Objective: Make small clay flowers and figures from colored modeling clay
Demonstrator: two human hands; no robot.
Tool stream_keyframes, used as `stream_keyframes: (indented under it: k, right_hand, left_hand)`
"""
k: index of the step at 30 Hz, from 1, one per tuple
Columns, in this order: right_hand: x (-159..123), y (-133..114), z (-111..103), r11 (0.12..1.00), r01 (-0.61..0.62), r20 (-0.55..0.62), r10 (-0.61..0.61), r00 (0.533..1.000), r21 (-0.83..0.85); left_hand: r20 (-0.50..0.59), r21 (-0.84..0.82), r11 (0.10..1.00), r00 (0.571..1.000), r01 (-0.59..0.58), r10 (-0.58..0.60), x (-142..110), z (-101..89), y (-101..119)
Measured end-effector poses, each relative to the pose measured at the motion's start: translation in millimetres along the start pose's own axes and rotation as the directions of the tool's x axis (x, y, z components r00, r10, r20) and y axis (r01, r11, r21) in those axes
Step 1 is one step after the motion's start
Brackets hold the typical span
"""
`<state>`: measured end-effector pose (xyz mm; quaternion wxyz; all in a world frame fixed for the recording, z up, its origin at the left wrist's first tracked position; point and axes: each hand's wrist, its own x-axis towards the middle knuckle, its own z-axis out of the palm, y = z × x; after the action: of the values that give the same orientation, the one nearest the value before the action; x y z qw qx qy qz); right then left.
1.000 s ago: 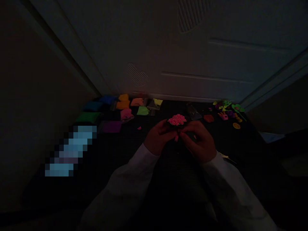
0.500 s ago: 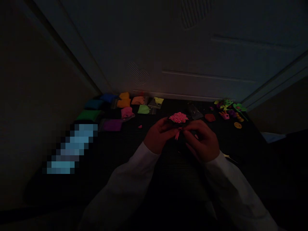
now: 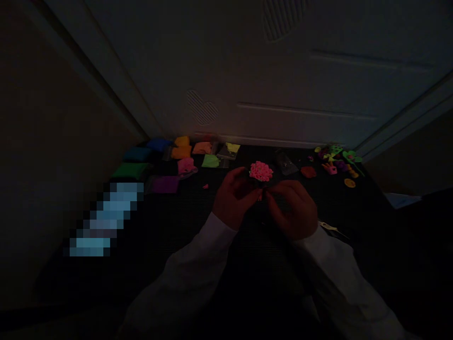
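The scene is very dark. Both my hands meet over a dark mat, holding a small pink clay flower cluster (image 3: 261,171) with many tiny petals on a dark base. My left hand (image 3: 233,199) curls round the base from the left, fingers closed on it. My right hand (image 3: 293,208) is closed too, its fingertips pinching a small pink bit (image 3: 260,197) just under the cluster. White sleeves cover both forearms.
Packets of coloured clay lie at the back left: green (image 3: 130,171), blue (image 3: 159,143), orange (image 3: 181,152), pink (image 3: 186,166), purple (image 3: 164,184). Small finished clay figures (image 3: 336,160) sit at the back right before a white door (image 3: 283,94). A red lump (image 3: 307,172) lies nearby.
The pink cluster has tilted up, facing me more, and lifted slightly. My right hand's fingers have closed in under it.
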<state>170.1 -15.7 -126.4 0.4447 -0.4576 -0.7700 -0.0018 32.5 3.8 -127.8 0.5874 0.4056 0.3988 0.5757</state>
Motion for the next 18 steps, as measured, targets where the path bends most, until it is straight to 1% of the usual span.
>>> stream_keyframes:
  k: [4, 9, 14, 18]
  right_hand:
    - [1.7, -2.1, -1.1, 0.999, -0.008, -0.006, 0.008, 1.000, 0.045]
    - [4.1, -3.9, -3.0, 0.993, -0.005, -0.032, 0.008, 0.999, 0.114]
    - [1.5, -2.1, -4.9, 0.996, 0.059, -0.073, -0.054, 0.996, 0.060]
    - [-2.0, -0.2, -6.3, 0.996, 0.089, -0.051, -0.089, 0.995, 0.003]
  left_hand:
    - [0.008, -0.021, 1.000, 1.000, 0.017, -0.016, 0.0, -0.7, -2.0]
    - [0.079, -0.106, 0.994, 0.996, 0.038, -0.029, 2.7, -2.8, -7.4]
    - [0.106, -0.152, 0.986, 0.993, 0.065, -0.049, 3.7, -2.6, -7.8]
    - [0.105, -0.128, 0.990, 0.994, 0.050, -0.037, 2.8, -2.0, -5.8]
